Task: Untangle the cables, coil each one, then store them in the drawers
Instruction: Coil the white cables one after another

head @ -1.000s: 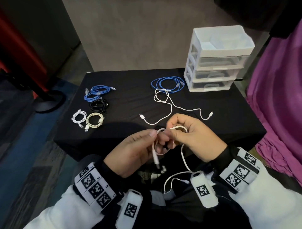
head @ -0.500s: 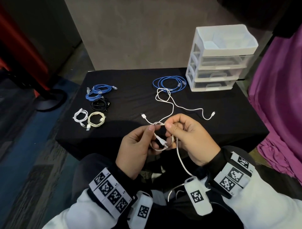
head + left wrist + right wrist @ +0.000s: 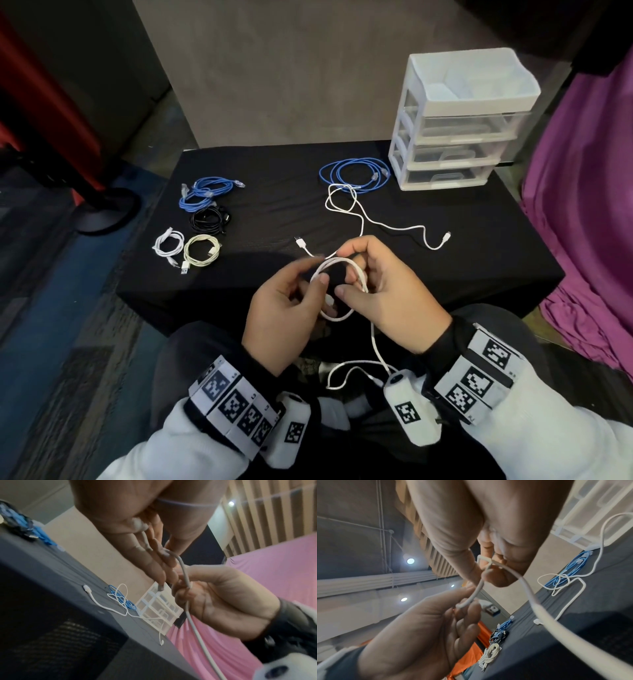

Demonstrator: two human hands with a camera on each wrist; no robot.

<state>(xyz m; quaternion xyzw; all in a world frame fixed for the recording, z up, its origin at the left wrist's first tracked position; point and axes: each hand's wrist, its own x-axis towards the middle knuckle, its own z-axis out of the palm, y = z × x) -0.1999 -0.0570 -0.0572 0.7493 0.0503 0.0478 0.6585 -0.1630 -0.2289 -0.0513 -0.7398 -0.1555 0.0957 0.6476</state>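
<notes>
The table lies ahead of you under a black cloth, with the drawers at its far right corner, all three looking closed. They sit forward and to the right of your hands, so your right hand is the nearer one for storing later. At the far left lie four finished coils, well apart from your hands. Just beside the drawers is a loose blue cable, and a loose white cable sprawls from it back toward you.

The thing that matters now is the white cable in your hands, held above your lap at the near table edge. Its loop stands between your two hands, and its free tail hangs downward and back toward your body, on the right-hand side. Your right hand has fingers curled around the loop, holding it in shape. Your left hand pinches the cable at the loop's left side, thumb against fingertips. In my judgement the next wrap has to draw slack upward from that hanging tail, so feed it from below.
</notes>
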